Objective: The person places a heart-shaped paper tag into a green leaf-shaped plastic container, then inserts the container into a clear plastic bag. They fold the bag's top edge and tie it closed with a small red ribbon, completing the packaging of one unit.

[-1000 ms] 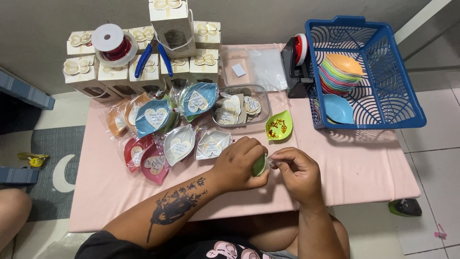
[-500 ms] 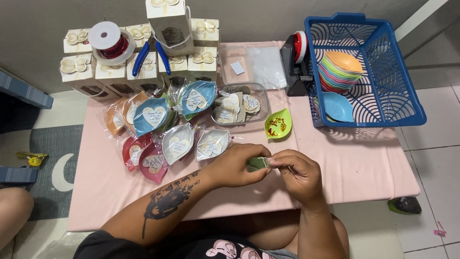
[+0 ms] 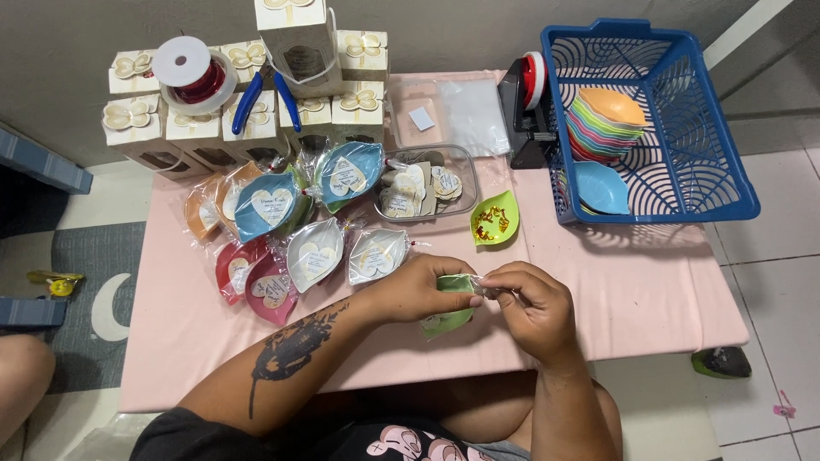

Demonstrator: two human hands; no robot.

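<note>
A low table [image 3: 649, 299] draped in pale pink cloth stands on a tiled floor against a grey wall, crowded with party favours. At its near edge a person's left hand [image 3: 416, 290] and right hand [image 3: 530, 307] meet over a green leaf-shaped dish [image 3: 448, 318] wrapped in clear film; the left hand is curled around the dish, holding it just above the cloth, while the right hand's fingertips [image 3: 489, 288] are pinched tight on the gathered end of the wrapping at the dish's upper tip. A dark tattoo runs along the left forearm. Just beyond the hands lie finished wrapped dishes [image 3: 316, 253] in white, blue, red and orange, each with a heart-shaped tag, overlapping one another in a loose cluster. To their right a clear tray [image 3: 465, 183] holds loose tags, and beside it a bare green dish [image 3: 495, 218] carries gold twist ties. Cream gift boxes [image 3: 201, 132] with bow prints are stacked along the wall edge, a spool of red ribbon [image 3: 192, 72] and blue-handled pliers [image 3: 265, 96] on top of them. At the right end a blue plastic basket [image 3: 726, 171] contains a stack of coloured dishes [image 3: 606, 124], with a tape dispenser [image 3: 528, 107] touching its left side
</note>
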